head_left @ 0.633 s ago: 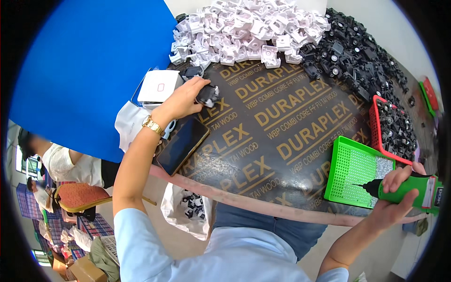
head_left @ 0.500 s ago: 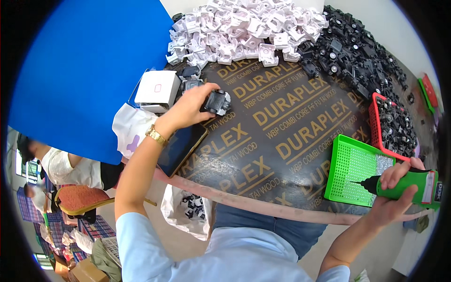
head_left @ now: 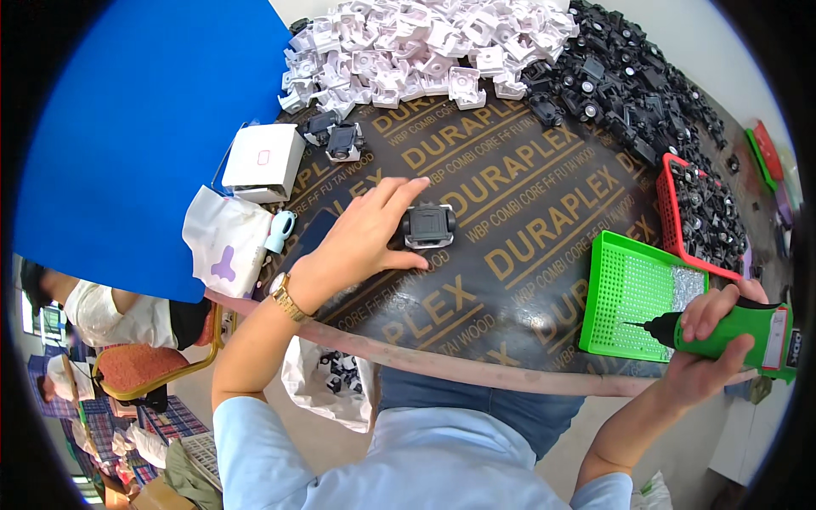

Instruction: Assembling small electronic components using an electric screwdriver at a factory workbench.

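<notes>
A small black toy car body with white parts at its edges (head_left: 429, 226) lies flat on the dark board table. My left hand (head_left: 361, 228) is open around its left side, thumb and fingers spread, and the fingers do not close on it. At the right, my right hand (head_left: 710, 327) is wrapped round a green electric screwdriver (head_left: 744, 334), its thin black bit pointing left over the green basket (head_left: 629, 293). Silvery small pieces, probably screws (head_left: 687, 279), lie at that basket's right end. Two similar car bodies (head_left: 344, 141) stand near the white box.
White plastic parts (head_left: 425, 53) are heaped at the back, black car parts (head_left: 633, 85) at the back right. A red basket (head_left: 667, 208) holds more black pieces. A white box (head_left: 263, 161), a white pouch (head_left: 223, 242) and a dark phone (head_left: 310, 234) sit left.
My left hand has brought the car body right and slightly down onto the table, and its fingers have spread. My right hand still holds the screwdriver in nearly the same place.
</notes>
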### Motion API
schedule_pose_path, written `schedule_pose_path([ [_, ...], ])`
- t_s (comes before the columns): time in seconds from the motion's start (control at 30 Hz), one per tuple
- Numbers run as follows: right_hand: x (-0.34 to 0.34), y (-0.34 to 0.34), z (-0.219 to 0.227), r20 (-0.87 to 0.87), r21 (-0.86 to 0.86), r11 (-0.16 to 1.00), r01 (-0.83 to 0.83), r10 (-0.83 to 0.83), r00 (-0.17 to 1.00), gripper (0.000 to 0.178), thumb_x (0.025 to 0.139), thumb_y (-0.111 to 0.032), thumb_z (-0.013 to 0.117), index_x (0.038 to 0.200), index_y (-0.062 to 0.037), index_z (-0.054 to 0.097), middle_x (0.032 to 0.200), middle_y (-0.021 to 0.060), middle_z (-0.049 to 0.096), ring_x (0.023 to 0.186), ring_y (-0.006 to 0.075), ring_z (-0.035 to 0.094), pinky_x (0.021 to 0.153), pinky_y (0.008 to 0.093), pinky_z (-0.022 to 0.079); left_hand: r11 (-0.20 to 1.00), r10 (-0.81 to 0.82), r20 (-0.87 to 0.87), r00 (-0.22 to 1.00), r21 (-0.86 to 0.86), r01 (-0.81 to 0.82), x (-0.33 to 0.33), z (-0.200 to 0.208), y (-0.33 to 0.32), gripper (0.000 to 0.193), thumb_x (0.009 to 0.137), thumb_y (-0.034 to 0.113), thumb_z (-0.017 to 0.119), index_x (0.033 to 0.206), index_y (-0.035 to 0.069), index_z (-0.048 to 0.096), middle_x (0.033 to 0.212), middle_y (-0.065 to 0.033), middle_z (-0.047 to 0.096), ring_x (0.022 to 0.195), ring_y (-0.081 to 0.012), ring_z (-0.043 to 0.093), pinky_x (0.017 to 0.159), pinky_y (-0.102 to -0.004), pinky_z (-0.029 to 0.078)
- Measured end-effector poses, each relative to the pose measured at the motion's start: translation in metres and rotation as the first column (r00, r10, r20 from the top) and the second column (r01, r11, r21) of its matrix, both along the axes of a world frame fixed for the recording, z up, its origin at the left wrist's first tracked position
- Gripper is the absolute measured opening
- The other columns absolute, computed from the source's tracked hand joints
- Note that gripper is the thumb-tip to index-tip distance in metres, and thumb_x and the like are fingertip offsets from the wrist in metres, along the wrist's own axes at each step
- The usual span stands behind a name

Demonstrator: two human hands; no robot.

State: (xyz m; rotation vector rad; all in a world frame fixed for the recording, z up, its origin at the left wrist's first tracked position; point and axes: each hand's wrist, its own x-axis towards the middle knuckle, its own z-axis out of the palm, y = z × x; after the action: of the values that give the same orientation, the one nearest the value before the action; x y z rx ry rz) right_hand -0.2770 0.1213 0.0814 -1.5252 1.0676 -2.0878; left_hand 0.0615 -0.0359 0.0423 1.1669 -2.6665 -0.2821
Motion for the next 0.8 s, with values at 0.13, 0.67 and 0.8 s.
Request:
schedule_pose_path([
  [0.13, 0.0, 0.001, 0.001, 0.007, -0.002, 1.0, 0.018, -0.018, 1.0, 0.059, 0.091, -0.046, 0.052, 0.121, 0.0036, 0.039, 0.065, 0.0044, 0.045, 0.05, 0.0106, 0.04, 0.045, 0.0223, 0.034, 0.983, -0.078, -0.257, 0.963, 0.141, 0.117, -0.002, 0.001, -0.002, 0.051, 0.07, 0.007, 0.075, 0.112, 0.004, 0.045, 0.105, -0.0125, 0.053, 0.09, -0.0315, 0.057, 0.074, -0.0367, 0.047],
  [0.67, 0.003, 0.003, 0.001, -0.01, 0.002, 1.0, -0.015, 0.015, 1.0, 0.06, 0.092, -0.046, 0.05, 0.121, 0.0041, 0.038, 0.065, 0.0045, 0.045, 0.05, 0.0108, 0.041, 0.047, 0.0225, 0.035, 0.981, -0.006, -0.267, 0.964, 0.187, 0.058, -0.014, -0.006, 0.0, 0.043, 0.068, -0.004, 0.064, 0.106, 0.002, 0.044, 0.105, -0.0135, 0.048, 0.1, -0.0325, 0.051, 0.086, -0.0363, 0.042],
  [0.8, 0.001, 0.005, 0.001, -0.016, -0.003, 0.999, -0.037, 0.037, 0.999, 0.059, 0.093, -0.046, 0.048, 0.123, 0.0039, 0.037, 0.067, 0.0045, 0.045, 0.051, 0.0109, 0.041, 0.047, 0.0224, 0.035, 0.946, -0.034, -0.213, 0.976, 0.309, 0.1, -0.015, 0.003, 0.005, 0.043, 0.067, -0.003, 0.066, 0.1, 0.003, 0.04, 0.099, -0.0152, 0.044, 0.093, -0.0365, 0.05, 0.079, -0.0402, 0.042],
])
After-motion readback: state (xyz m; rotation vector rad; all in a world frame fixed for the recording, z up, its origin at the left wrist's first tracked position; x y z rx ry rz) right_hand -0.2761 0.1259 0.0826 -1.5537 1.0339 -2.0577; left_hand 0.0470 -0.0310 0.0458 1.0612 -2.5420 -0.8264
